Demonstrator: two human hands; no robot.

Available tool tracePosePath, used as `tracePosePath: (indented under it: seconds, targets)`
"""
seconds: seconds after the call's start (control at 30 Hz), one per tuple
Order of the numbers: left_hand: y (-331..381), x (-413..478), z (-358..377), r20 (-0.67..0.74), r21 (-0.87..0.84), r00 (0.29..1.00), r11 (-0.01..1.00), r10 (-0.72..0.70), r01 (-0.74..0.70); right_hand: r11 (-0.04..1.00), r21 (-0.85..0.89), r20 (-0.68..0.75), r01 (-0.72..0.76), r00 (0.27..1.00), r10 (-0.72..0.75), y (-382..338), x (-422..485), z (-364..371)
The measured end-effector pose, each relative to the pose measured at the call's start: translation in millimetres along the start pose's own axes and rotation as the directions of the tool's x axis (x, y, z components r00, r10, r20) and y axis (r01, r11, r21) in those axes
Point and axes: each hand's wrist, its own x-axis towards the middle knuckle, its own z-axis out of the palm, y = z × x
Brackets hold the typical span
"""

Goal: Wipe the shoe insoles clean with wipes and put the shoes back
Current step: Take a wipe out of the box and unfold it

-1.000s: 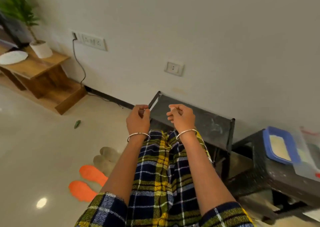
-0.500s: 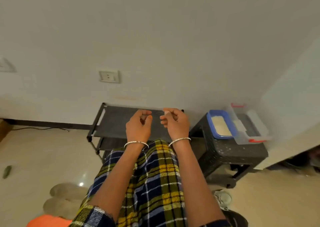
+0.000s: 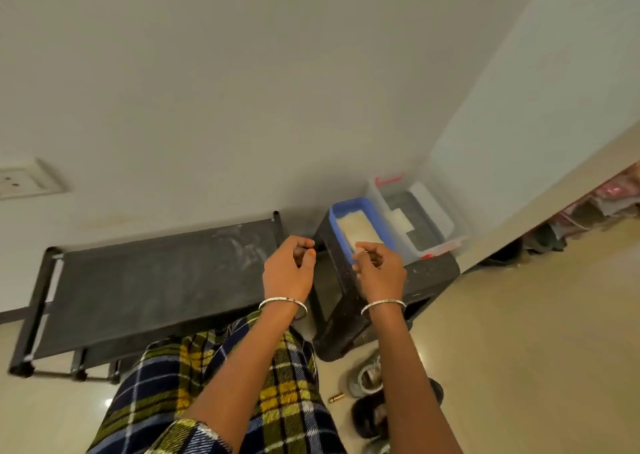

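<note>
Tub (image 3: pixel 349 202): blue and open, holding pale wipes (image 3: pixel 356 226), it stands on the left part of the table (image 3: pixel 433 277). A sharp tug on one sheet could drag out several or slide the tub toward the table's edge, since neither hand steadies it.
Shoes: a pale sneaker (image 3: pixel 365 377) and a dark shoe (image 3: pixel 370 415) lie on the floor just in front of the table, beside the person's leg. A careless step could kick or tread on them.
Insoles: not in view.
Left grip (image 3: pixel 289 270): raised at the table's left edge, its fingers are curled in to meet the thumb, and nothing shows inside them.
Right grip (image 3: pixel 379 270): raised over the table's front, just short of the tub, with fingers curled and thumb and forefinger drawn together at a pale speck. I cannot tell whether that speck is a pinched scrap or only the wipes behind.
Rack (image 3: pixel 156 280): a black shoe rack stands left of the table, against the wall.
</note>
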Motion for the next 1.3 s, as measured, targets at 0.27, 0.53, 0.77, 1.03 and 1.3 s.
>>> tracePosePath:
  seconds: [0.27,0.53,0.77,1.03,1.3]
  targets:
    - [-27,27,74,0.229,0.370,0.965,0.907,0.123,-0.204,0.966,-0.260,-0.130,0.000,0.991,-0.035,40,65,-17]
    - [-53,40,91,0.335,0.505,0.923,0.791,0.190,-0.346,0.879,-0.458,0.124,0.135,0.988,-0.087,51,107,17]
    - [-62,45,102,0.357,0.588,0.919,0.724,0.168,-0.360,0.774,-0.617,0.223,0.144,0.975,-0.004,54,122,40]
    - [-59,48,98,0.356,0.572,0.923,0.746,0.148,-0.340,0.768,-0.622,0.165,0.151,0.984,-0.060,58,123,45]
    - [-57,46,96,0.394,0.570,0.913,0.752,0.103,-0.331,0.876,-0.474,0.038,0.086,0.996,-0.078,54,126,40]
